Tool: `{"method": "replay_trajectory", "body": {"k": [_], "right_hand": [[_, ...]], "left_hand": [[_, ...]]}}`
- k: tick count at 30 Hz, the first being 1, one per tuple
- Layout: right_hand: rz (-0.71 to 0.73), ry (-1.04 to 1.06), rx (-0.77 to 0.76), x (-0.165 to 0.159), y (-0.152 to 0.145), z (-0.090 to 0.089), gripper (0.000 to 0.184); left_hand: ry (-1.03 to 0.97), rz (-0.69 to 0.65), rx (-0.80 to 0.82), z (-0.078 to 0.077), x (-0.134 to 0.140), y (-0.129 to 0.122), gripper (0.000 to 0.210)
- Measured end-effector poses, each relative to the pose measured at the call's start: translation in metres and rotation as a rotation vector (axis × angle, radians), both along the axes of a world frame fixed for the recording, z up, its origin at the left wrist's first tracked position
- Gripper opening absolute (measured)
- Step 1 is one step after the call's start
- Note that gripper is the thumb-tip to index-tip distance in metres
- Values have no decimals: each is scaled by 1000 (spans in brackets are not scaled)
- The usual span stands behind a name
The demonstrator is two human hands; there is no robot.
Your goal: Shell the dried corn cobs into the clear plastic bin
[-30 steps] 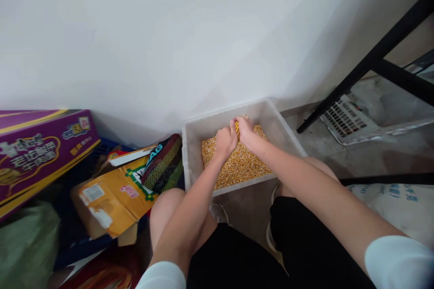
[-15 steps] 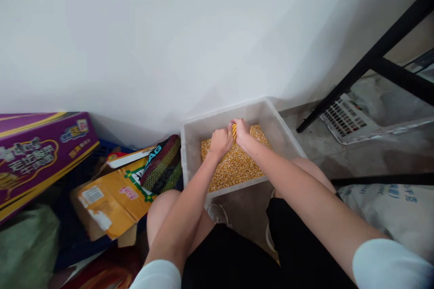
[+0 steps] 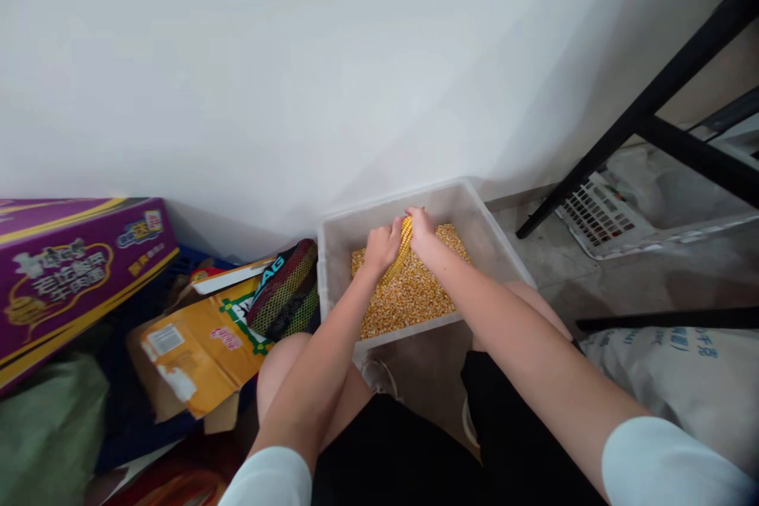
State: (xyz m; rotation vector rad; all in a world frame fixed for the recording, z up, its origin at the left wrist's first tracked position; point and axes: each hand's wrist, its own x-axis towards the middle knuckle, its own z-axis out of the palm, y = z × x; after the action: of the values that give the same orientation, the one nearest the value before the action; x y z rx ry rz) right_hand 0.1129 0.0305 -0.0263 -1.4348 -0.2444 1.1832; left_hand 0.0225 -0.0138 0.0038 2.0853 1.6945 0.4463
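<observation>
Between my two hands is a yellow corn cob (image 3: 402,253), tilted, its rows of kernels showing. My left hand (image 3: 383,247) is closed around its left side, the thumb near the upper end. My right hand (image 3: 421,229) grips the upper right of the cob, fingers curled over the tip. Both hands are above loose corn kernels (image 3: 409,304), which lie in a whitish plastic bin (image 3: 498,241) standing on the floor between my knees. My fingers partly hide the cob.
A purple box (image 3: 83,277), a flattened yellow carton (image 3: 205,356) and a mesh bag (image 3: 290,285) are at the left. On the right stand a black metal frame (image 3: 617,138), a white basket (image 3: 598,213) and a printed sack (image 3: 688,379). A white wall (image 3: 296,71) rises behind the bin.
More of the corn cob shows now, since my hands have shifted slightly apart along it and the left hand has moved a little left. The view has tilted slightly.
</observation>
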Motion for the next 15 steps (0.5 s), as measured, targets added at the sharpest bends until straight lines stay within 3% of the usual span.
{"method": "replay_trajectory", "body": {"k": [6,11,15], "right_hand": [[-100,24,-32,-8,8,12,9],[-57,-84,-83,-7,5,14,6],[-66,-102,-97,-5,3,12,4]], "left_hand": [[191,227,-20,8,1,0,81],[229,68,6,5,-3,-2,89],[164,36,-14,0,-6,-2,92]]}}
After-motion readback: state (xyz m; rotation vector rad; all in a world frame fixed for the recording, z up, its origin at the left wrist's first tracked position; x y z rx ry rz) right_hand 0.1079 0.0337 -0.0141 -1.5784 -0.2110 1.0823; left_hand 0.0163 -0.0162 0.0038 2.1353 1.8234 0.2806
